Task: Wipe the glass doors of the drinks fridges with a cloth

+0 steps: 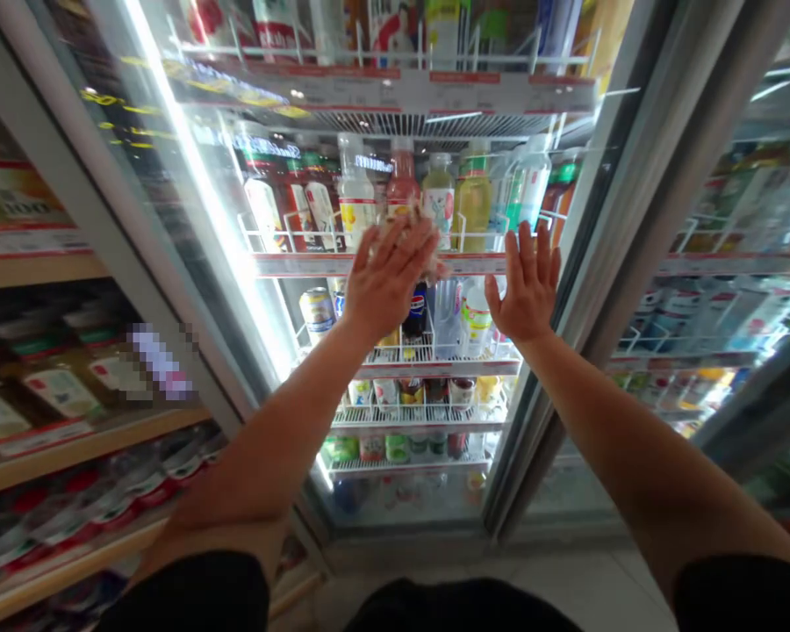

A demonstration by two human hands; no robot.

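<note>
We note both hands raised flat before the cooler door (250,175), fingers spread, grasping nothing; left hand (388,276) is nearer the upright bottles (401,189), right hand (527,285) further right.

The fridge door (190,211) is smooth, glossy glass that throws bright reflections, set in a brushed-looking metal frame (622,211). Inside, the racks (427,355) are thin white coated wire. The bottles (472,193) look like clear glossy plastic with paper or film labels; a can (317,312) has shiny metal. At left, the shelves (72,452) look like matt wood.
</note>
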